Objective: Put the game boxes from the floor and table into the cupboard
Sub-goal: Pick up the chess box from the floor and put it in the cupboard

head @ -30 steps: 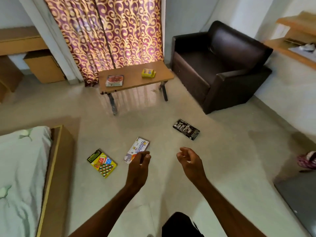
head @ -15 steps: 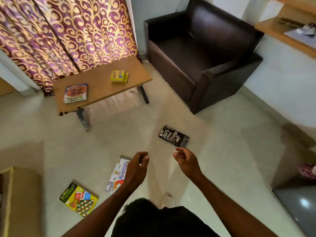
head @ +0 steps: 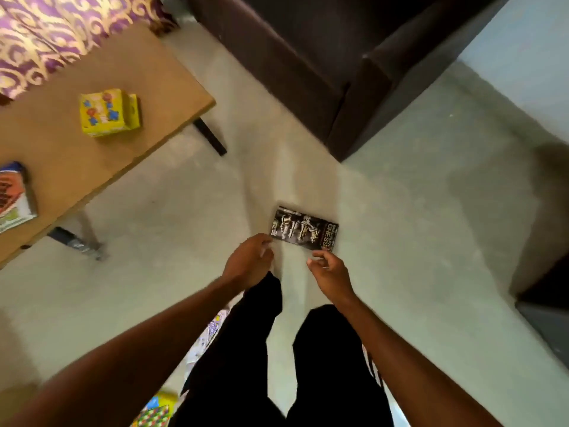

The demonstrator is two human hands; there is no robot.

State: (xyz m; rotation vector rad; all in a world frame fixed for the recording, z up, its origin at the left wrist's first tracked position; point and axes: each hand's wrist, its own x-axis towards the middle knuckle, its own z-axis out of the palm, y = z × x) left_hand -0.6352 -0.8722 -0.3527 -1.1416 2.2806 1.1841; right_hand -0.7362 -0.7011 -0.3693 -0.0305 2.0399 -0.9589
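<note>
A black chess box (head: 303,232) lies flat on the pale floor ahead of my feet. My left hand (head: 249,262) reaches to its near left corner, fingers loosely curled and holding nothing. My right hand (head: 328,267) hovers just below its near right corner, also loosely curled and empty. A white game box (head: 207,337) and a yellow checkered game box (head: 155,411) lie on the floor behind my legs, partly hidden. On the wooden table (head: 61,155) sit a small yellow box (head: 107,113) and a flat box with an orange picture (head: 14,197).
A dark brown armchair (head: 323,57) stands at the back right, close to the chess box. A purple and gold curtain (head: 61,29) hangs behind the table. A dark grey panel (head: 548,322) edges in at the right. My black trouser legs (head: 277,365) fill the bottom centre.
I have walked forward and tilted down: the chess box is now right at my hands, and the other two floor boxes have slid behind my legs. Both hands have reached lower toward the chess box.
</note>
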